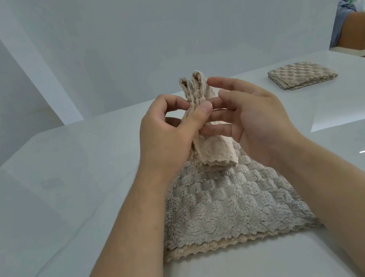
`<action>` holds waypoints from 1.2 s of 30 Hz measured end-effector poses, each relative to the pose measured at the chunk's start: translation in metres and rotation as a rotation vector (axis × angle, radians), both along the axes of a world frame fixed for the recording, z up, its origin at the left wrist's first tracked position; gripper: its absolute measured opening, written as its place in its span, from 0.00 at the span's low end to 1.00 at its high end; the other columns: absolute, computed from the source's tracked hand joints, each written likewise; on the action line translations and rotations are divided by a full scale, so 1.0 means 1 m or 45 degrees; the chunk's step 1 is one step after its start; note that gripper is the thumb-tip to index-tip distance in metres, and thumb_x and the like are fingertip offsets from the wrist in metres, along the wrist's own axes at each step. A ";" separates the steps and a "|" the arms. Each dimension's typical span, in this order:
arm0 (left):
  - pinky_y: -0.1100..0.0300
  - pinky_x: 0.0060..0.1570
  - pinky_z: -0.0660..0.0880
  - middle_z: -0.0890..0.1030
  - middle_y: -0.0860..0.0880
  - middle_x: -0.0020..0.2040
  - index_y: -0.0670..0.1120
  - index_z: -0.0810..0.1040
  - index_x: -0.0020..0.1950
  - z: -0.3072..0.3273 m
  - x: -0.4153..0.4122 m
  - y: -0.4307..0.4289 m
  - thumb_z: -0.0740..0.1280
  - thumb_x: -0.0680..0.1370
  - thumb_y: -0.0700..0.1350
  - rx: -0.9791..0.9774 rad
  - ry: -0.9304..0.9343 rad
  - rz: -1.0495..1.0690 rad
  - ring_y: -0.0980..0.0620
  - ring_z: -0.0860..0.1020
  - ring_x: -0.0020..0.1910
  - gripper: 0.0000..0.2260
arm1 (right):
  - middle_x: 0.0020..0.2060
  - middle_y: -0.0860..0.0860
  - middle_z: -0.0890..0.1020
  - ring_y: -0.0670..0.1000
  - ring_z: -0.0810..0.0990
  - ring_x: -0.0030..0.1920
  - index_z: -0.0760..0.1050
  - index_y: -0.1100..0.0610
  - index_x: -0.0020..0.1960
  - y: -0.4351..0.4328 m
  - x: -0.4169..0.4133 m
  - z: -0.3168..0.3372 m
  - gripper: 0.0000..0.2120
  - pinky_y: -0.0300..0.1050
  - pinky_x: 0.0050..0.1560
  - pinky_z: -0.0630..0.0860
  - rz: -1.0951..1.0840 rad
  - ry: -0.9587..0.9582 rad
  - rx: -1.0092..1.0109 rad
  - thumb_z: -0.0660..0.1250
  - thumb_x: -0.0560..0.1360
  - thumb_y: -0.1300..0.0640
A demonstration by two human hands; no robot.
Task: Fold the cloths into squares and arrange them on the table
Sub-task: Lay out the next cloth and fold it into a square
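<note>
A fluffy grey-beige cloth (228, 202) lies on the white table (55, 191) in front of me, with its far end gathered and lifted. My left hand (166, 131) pinches that raised beige bunch between thumb and fingers, so two corners stick up above it. Beside the bunch, my right hand (248, 115) has its fingers spread and touching the cloth's right side. A second cloth (301, 74), folded into a square, rests flat at the far right of the table.
White panels (162, 35) stand behind the table on the far and left sides. Past the table's right corner are brown cardboard boxes (358, 29) and blue fabric. A dark gap shows at the left edge.
</note>
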State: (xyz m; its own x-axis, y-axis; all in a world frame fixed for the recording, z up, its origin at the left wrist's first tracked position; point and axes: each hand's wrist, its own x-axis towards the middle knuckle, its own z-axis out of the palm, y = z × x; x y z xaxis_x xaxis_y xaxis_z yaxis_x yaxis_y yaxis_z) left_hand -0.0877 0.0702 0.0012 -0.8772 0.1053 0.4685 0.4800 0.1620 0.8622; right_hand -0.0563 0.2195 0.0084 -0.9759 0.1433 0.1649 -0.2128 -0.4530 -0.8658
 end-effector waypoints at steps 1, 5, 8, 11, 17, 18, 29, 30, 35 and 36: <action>0.57 0.34 0.76 0.83 0.53 0.47 0.52 0.77 0.47 0.001 0.000 -0.001 0.78 0.70 0.56 0.003 0.006 -0.009 0.56 0.76 0.35 0.14 | 0.35 0.55 0.84 0.54 0.85 0.37 0.75 0.61 0.66 0.000 0.001 0.001 0.14 0.50 0.39 0.84 0.007 0.008 -0.011 0.58 0.83 0.67; 0.57 0.42 0.80 0.83 0.53 0.52 0.54 0.77 0.50 -0.001 -0.003 -0.003 0.78 0.68 0.48 0.000 0.029 -0.062 0.55 0.77 0.42 0.15 | 0.39 0.59 0.86 0.55 0.86 0.38 0.73 0.61 0.68 0.000 0.002 0.004 0.16 0.51 0.42 0.85 0.019 0.028 -0.051 0.57 0.82 0.69; 0.52 0.47 0.81 0.85 0.52 0.50 0.53 0.78 0.50 -0.003 -0.007 -0.004 0.74 0.71 0.43 0.083 0.015 -0.097 0.52 0.80 0.45 0.10 | 0.42 0.61 0.86 0.59 0.87 0.43 0.68 0.57 0.74 0.002 0.001 0.005 0.19 0.53 0.45 0.85 -0.003 0.035 -0.040 0.59 0.84 0.66; 0.55 0.48 0.80 0.86 0.51 0.48 0.51 0.79 0.50 -0.004 -0.009 -0.003 0.73 0.76 0.40 0.098 0.040 -0.086 0.54 0.83 0.47 0.08 | 0.40 0.54 0.86 0.55 0.86 0.42 0.65 0.50 0.77 0.009 -0.001 0.001 0.26 0.50 0.43 0.83 -0.278 0.066 0.400 0.66 0.82 0.60; 0.57 0.48 0.81 0.86 0.49 0.48 0.49 0.78 0.52 0.000 -0.007 -0.004 0.71 0.78 0.36 0.166 0.090 -0.140 0.53 0.84 0.49 0.09 | 0.69 0.45 0.70 0.49 0.68 0.72 0.66 0.37 0.74 0.036 -0.005 -0.001 0.31 0.54 0.71 0.67 -0.578 -0.055 1.308 0.67 0.73 0.32; 0.58 0.48 0.80 0.85 0.49 0.48 0.48 0.78 0.52 0.001 -0.007 -0.005 0.71 0.78 0.35 0.207 0.079 -0.167 0.53 0.84 0.48 0.09 | 0.68 0.45 0.74 0.48 0.72 0.69 0.71 0.39 0.71 0.039 -0.005 0.001 0.29 0.54 0.69 0.70 -0.483 -0.104 1.292 0.66 0.73 0.30; 0.47 0.55 0.82 0.85 0.46 0.51 0.49 0.79 0.61 0.002 -0.015 -0.009 0.74 0.65 0.45 0.104 -0.265 0.015 0.49 0.85 0.51 0.23 | 0.42 0.42 0.84 0.40 0.82 0.40 0.81 0.49 0.51 0.036 -0.007 -0.003 0.13 0.36 0.41 0.78 -0.554 0.165 0.991 0.76 0.72 0.43; 0.45 0.56 0.81 0.86 0.47 0.51 0.48 0.80 0.61 0.002 -0.013 -0.008 0.74 0.68 0.48 0.076 -0.293 -0.043 0.50 0.85 0.51 0.22 | 0.42 0.42 0.83 0.40 0.81 0.39 0.80 0.49 0.51 0.034 -0.006 -0.003 0.13 0.35 0.40 0.78 -0.561 0.202 1.013 0.77 0.72 0.44; 0.47 0.56 0.81 0.86 0.55 0.51 0.52 0.82 0.56 0.000 -0.007 -0.002 0.68 0.79 0.61 0.015 -0.233 -0.035 0.56 0.85 0.51 0.14 | 0.39 0.45 0.79 0.39 0.77 0.34 0.75 0.45 0.54 0.023 -0.002 -0.007 0.14 0.33 0.34 0.73 -0.515 0.318 1.118 0.75 0.73 0.44; 0.47 0.55 0.81 0.86 0.55 0.50 0.53 0.82 0.55 -0.001 -0.008 -0.002 0.67 0.79 0.61 0.026 -0.209 0.011 0.56 0.84 0.51 0.13 | 0.40 0.44 0.78 0.40 0.77 0.34 0.73 0.44 0.54 0.021 -0.002 -0.008 0.14 0.33 0.34 0.73 -0.516 0.344 1.149 0.75 0.74 0.44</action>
State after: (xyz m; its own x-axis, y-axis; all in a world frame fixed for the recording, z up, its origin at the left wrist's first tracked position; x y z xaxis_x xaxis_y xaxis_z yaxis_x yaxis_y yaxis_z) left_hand -0.0956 0.0686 0.0000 -0.9430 0.0892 0.3205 0.3307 0.1471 0.9322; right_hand -0.0584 0.2405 0.0002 -0.7960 0.1673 0.5817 -0.4436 0.4926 -0.7487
